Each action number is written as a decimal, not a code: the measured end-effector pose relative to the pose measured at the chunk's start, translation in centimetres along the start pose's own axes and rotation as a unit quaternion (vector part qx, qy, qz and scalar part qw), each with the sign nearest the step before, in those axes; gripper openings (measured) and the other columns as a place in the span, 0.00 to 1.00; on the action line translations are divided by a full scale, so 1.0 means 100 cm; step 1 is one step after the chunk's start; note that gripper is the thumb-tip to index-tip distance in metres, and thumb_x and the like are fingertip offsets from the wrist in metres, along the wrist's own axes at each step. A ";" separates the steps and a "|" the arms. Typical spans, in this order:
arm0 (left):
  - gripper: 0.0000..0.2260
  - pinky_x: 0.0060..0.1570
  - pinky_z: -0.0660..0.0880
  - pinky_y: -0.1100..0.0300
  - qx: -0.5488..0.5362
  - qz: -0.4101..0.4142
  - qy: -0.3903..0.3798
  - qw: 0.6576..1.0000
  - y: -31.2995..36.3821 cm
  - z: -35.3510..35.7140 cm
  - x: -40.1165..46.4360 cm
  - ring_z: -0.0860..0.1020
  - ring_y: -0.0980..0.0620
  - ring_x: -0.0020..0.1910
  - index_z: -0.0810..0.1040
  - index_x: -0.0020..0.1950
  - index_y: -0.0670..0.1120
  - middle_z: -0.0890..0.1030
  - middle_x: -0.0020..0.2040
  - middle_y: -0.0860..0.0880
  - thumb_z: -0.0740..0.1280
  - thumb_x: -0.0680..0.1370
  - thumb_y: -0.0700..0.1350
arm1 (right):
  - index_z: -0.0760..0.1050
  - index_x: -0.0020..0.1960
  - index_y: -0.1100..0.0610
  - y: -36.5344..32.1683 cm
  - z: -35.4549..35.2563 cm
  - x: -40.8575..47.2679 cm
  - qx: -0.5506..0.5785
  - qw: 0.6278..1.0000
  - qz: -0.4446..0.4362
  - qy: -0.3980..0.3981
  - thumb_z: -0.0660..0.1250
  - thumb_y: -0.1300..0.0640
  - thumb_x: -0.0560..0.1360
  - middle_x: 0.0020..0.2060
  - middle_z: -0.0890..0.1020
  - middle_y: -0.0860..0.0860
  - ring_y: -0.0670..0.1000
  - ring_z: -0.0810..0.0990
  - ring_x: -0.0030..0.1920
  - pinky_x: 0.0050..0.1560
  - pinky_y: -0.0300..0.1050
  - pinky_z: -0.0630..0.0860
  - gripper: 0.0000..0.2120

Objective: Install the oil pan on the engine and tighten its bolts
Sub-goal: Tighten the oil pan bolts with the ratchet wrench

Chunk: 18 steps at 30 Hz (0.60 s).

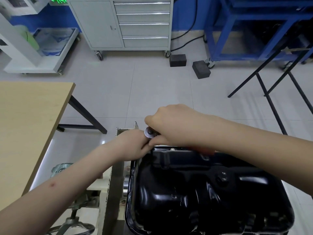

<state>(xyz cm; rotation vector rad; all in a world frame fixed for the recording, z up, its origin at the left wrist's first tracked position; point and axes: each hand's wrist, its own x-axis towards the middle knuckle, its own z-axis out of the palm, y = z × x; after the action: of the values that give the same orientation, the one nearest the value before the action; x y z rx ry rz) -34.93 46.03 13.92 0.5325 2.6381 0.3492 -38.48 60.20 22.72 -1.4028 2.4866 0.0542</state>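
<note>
A glossy black oil pan (194, 187) lies flange-down on the engine at the lower right, with a drain plug (223, 177) on top. At its far left corner stands a ratchet wrench, its round silver head (149, 132) showing between my hands. My right hand (171, 122) is closed over the wrench handle, whose orange grip (205, 150) peeks out under my forearm. My left hand (133, 145) pinches the extension just below the head, over the corner flange. A bolt head (172, 149) shows on the far flange. The socket and the bolt under it are hidden.
A beige engine stand frame (116, 175) runs along the pan's left side. A wooden table (28, 119) stands to the left. On the floor beyond are a grey tool cabinet (132, 24), two black blocks (189, 64), a blue rack (254, 29) and black folding legs (264, 85).
</note>
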 end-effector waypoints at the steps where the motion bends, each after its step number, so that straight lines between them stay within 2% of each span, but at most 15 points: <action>1: 0.14 0.28 0.58 0.59 -0.008 -0.005 0.000 1.000 0.001 -0.001 -0.001 0.64 0.49 0.31 0.57 0.31 0.51 0.63 0.28 0.52 0.55 0.76 0.44 | 0.63 0.37 0.57 -0.004 0.004 -0.002 0.020 1.000 0.022 0.008 0.57 0.49 0.78 0.29 0.62 0.48 0.46 0.59 0.27 0.26 0.42 0.53 0.15; 4: 0.09 0.29 0.58 0.59 -0.017 -0.039 0.001 0.999 0.003 0.000 -0.002 0.65 0.50 0.30 0.56 0.28 0.49 0.64 0.27 0.52 0.49 0.68 0.50 | 0.55 0.31 0.54 -0.013 0.012 -0.003 0.061 0.995 0.078 0.011 0.55 0.50 0.79 0.29 0.61 0.47 0.46 0.58 0.28 0.26 0.41 0.52 0.19; 7: 0.16 0.31 0.59 0.58 0.041 -0.067 0.016 0.997 0.003 0.006 0.003 0.71 0.45 0.37 0.63 0.30 0.46 0.70 0.32 0.47 0.44 0.71 0.52 | 0.57 0.30 0.53 -0.007 0.009 -0.001 0.062 0.994 0.090 0.006 0.56 0.50 0.78 0.29 0.62 0.47 0.46 0.59 0.28 0.27 0.41 0.53 0.19; 9: 0.17 0.31 0.61 0.56 0.047 -0.064 0.037 0.996 0.004 0.012 0.006 0.74 0.42 0.40 0.65 0.33 0.45 0.72 0.35 0.44 0.43 0.74 0.51 | 0.63 0.33 0.54 -0.001 0.006 0.000 0.034 0.997 0.067 -0.003 0.57 0.50 0.77 0.29 0.63 0.47 0.47 0.61 0.28 0.27 0.41 0.54 0.16; 12: 0.15 0.35 0.65 0.54 0.003 -0.056 0.044 0.997 0.005 0.012 0.007 0.75 0.40 0.42 0.69 0.41 0.40 0.77 0.40 0.40 0.51 0.80 0.48 | 0.73 0.45 0.55 0.010 -0.001 0.003 -0.010 0.999 0.009 -0.037 0.60 0.50 0.76 0.32 0.68 0.48 0.51 0.69 0.35 0.30 0.41 0.61 0.09; 14: 0.18 0.39 0.68 0.53 0.012 -0.049 0.026 0.998 0.006 0.010 0.007 0.76 0.41 0.42 0.73 0.46 0.38 0.78 0.42 0.40 0.51 0.81 0.50 | 0.73 0.50 0.53 0.016 -0.005 0.004 -0.053 0.996 -0.055 -0.044 0.61 0.52 0.76 0.38 0.74 0.48 0.53 0.73 0.44 0.40 0.44 0.67 0.06; 16: 0.17 0.41 0.69 0.54 0.029 -0.038 0.007 0.999 0.005 0.007 0.008 0.76 0.42 0.43 0.73 0.46 0.39 0.78 0.43 0.41 0.51 0.81 0.51 | 0.72 0.51 0.52 0.018 -0.007 0.006 -0.094 0.989 -0.110 -0.031 0.60 0.56 0.76 0.44 0.77 0.48 0.53 0.74 0.50 0.47 0.46 0.68 0.05; 18: 0.14 0.42 0.70 0.53 0.019 -0.016 0.005 1.000 0.003 0.004 0.007 0.75 0.42 0.43 0.70 0.44 0.42 0.78 0.43 0.42 0.52 0.80 0.50 | 0.72 0.50 0.52 0.018 -0.007 0.008 -0.101 0.986 -0.130 -0.022 0.60 0.58 0.75 0.42 0.76 0.47 0.53 0.74 0.49 0.44 0.46 0.68 0.05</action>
<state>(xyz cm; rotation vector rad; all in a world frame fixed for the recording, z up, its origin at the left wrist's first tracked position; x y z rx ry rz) -35.21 46.68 13.42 0.5019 2.6647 0.2931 -40.54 60.38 23.00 -1.7778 2.2941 0.2872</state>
